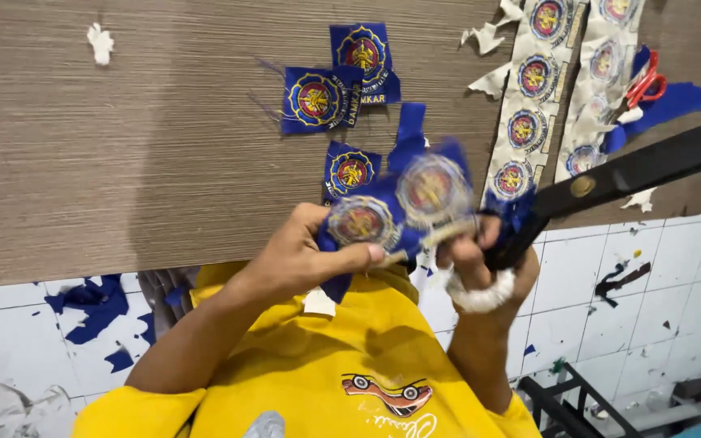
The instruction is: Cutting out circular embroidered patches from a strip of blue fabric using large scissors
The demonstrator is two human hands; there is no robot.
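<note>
Head view, looking down past a yellow cotton shirt (pixel 318 381) to a grey-brown wood-grain table (pixel 123 162). At far left, a small torn white scrap (pixel 101 42) lying on the table; lower down, ragged dark blue fabric offcuts (pixel 95 304) scattered on the white tiled floor (pixel 10 341). Further right, loose square blue embroidered patches (pixel 318 97) flat on the table, each with a round gold-and-red emblem, stray threads at the edges.

Near the middle, left hand (pixel 302 255), fingers closed in a pinch on a floppy blue fabric strip of round embroidered emblems (pixel 399 207), held up just above the table's near edge and blurred. Just right of it, right hand (pixel 488 276), fingers closed through the white-wrapped loops of large black metal scissors (pixel 634 166), blades pointing up and to the right; open or shut, impossible to tell. Beyond, long white backing strips (pixel 529 89) carrying rows of the same round emblems, then small red-handled scissors (pixel 647 85) resting on a blue cloth piece at far right.

Judged from this: cutting single emblems free of the held strip looks like the step in hand. A next cut calls for pulling the limp cloth taut and setting the blades close beside a stitched rim without nicking it. Textures: dense raised stitching, soft fraying cloth, hard smooth steel.
</note>
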